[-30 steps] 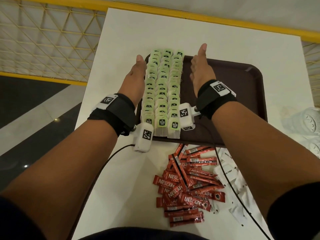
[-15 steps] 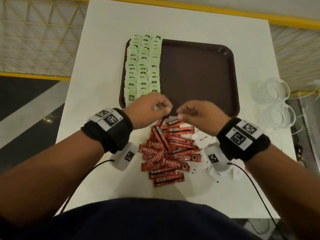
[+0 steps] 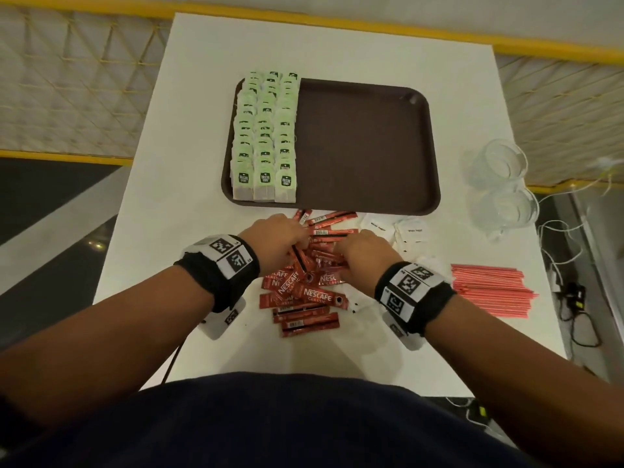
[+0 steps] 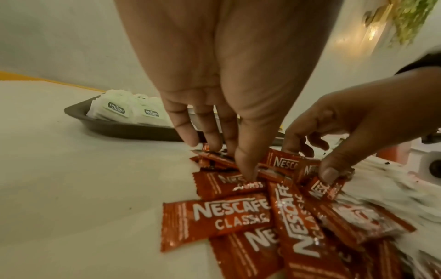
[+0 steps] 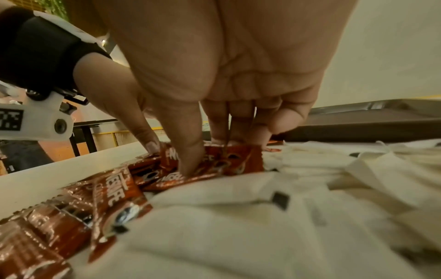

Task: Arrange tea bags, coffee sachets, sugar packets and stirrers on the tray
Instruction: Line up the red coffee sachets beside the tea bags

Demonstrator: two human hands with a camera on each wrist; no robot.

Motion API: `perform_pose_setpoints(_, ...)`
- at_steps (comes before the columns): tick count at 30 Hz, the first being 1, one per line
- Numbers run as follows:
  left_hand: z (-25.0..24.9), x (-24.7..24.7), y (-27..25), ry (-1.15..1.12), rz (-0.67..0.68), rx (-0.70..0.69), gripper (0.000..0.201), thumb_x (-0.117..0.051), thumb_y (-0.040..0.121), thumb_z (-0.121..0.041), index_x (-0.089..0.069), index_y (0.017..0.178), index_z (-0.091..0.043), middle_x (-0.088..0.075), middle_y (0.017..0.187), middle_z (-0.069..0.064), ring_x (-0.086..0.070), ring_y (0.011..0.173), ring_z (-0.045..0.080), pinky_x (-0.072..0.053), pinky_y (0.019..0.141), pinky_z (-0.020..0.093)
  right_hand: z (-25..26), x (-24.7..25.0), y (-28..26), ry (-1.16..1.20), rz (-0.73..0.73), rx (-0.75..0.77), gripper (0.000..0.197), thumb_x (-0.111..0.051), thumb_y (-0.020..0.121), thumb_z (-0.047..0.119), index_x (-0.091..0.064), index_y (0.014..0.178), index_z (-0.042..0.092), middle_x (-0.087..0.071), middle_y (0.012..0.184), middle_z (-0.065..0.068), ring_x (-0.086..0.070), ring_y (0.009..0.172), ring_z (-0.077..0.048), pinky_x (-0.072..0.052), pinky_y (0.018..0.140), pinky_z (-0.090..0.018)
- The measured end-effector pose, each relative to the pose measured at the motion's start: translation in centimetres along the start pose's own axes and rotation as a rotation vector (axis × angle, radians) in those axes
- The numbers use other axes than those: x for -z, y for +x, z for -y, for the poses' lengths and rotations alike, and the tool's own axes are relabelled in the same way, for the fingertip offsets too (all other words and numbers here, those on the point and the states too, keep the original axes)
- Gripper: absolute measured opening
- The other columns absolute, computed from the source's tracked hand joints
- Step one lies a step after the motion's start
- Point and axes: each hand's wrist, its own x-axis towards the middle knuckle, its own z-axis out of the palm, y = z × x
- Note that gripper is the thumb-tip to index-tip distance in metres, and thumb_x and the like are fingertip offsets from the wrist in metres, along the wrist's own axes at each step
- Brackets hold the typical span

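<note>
Fingers of both hands dug into the coffee sachets, pinching several off the tabletop. Slippery heap: could fan out, drag sugar packets along. Beyond fingertips, tray: tea bags far-left, bare room rightward; low rim to clear.

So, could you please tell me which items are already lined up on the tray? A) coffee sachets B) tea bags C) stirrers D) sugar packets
B: the tea bags fill the left side of the tray in three rows; everything else lies on the table.
</note>
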Motion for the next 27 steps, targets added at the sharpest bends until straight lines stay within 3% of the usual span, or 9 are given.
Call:
perform_pose_setpoints(4,-0.2,-0.2,0.1,0.051,-0.008,0.044,0.022,-0.065,0.087,-0.019,-0.063,0.109,-0.025,-0.062,0.111,-0.003,-0.051,0.103,0.02,-0.047,0.088,0.041,-0.3,-0.3,0.1,0.037,-0.003,-0.009,0.021,-0.062,0.09,0.036,-0.066,0.103,0.021,-0.064,0.102,0.0,-0.055,0.1,-0.021,-0.049,0.089,-0.039)
perform_pose_setpoints(9,0.5,-0.1,0.0,0.007,-0.017,0.131,0.019,-0.067,0.088,-0.025,-0.065,0.107,-0.028,-0.065,0.104,-0.005,-0.056,0.098,0.02,-0.049,0.085,0.04,-0.9,0.0,0.4,0.128,-0.02,-0.036,0.014,-0.062,0.091,0.035,-0.065,0.086,0.022,-0.063,0.089,0.003,-0.056,0.091,-0.018,-0.049,0.08,-0.033)
perform_pose_setpoints(11,0.7,0.3,-0.2,-0.062,-0.04,0.141,0.017,-0.063,0.092,-0.027,-0.067,0.108,-0.024,-0.064,0.103,-0.003,-0.058,0.096,0.02,-0.05,0.085,0.04,-1.1,0.2,0.4,0.134,-0.046,-0.037,0.016,-0.061,0.092,0.036,-0.067,0.09,0.021,-0.064,0.09,0.002,-0.056,0.092,-0.018,-0.049,0.082,-0.034)
perform_pose_setpoints(14,0.6,1.2,-1.0,-0.238,-0.123,0.18,0.016,-0.053,0.098,-0.027,-0.06,0.106,-0.016,-0.063,0.101,0.002,-0.059,0.089,0.02,-0.051,0.082,0.039,-1.4,0.9,0.2,0.201,-0.112,-0.046,0.022,-0.06,0.093,0.037,-0.068,0.102,0.02,-0.064,0.096,0.001,-0.056,0.092,-0.017,-0.05,0.083,-0.033)
perform_pose_setpoints(16,0.7,1.6,-1.2,-0.343,-0.185,0.217,0.011,-0.047,0.101,-0.024,-0.051,0.106,-0.015,-0.062,0.098,0.006,-0.061,0.084,0.024,-0.054,0.077,0.042,-1.7,1.8,0.1,0.287,-0.169,-0.034,0.02,-0.059,0.093,0.037,-0.068,0.101,0.02,-0.063,0.094,0.003,-0.058,0.09,-0.015,-0.051,0.081,-0.033)
perform_pose_setpoints(19,0.8,2.6,-1.0,-0.509,-0.251,0.232,0.009,-0.041,0.103,-0.024,-0.043,0.106,-0.015,-0.066,0.102,0.009,-0.066,0.089,0.03,-0.055,0.076,0.05,-1.8,3.8,0.0,0.472,-0.223,-0.019,0.018,-0.059,0.094,0.033,-0.066,0.103,0.02,-0.065,0.095,0.004,-0.061,0.088,-0.014,-0.05,0.08,-0.032)
perform_pose_setpoints(22,-0.3,4.4,-0.5,-0.748,-0.335,0.209,0.01,-0.037,0.105,-0.024,-0.042,0.106,-0.015,-0.072,0.1,-0.001,-0.069,0.092,0.019,-0.055,0.082,0.044,-1.5,6.1,0.0,0.705,-0.272,-0.002,0.013,-0.059,0.095,0.029,-0.062,0.103,0.019,-0.068,0.091,0.003,-0.066,0.082,-0.015,-0.055,0.08,-0.034)
perform_pose_setpoints(27,-2.0,7.3,0.7,-1.217,-0.461,0.187,0.015,-0.033,0.107,-0.021,-0.044,0.11,-0.011,-0.067,0.103,0.011,-0.065,0.095,0.025,-0.056,0.085,0.041,-0.1,9.6,0.6,1.133,-0.236,0.005,0.018,-0.059,0.097,0.022,-0.061,0.107,0.007,-0.07,0.094,-0.009,-0.073,0.079,-0.022,-0.06,0.074,-0.036)
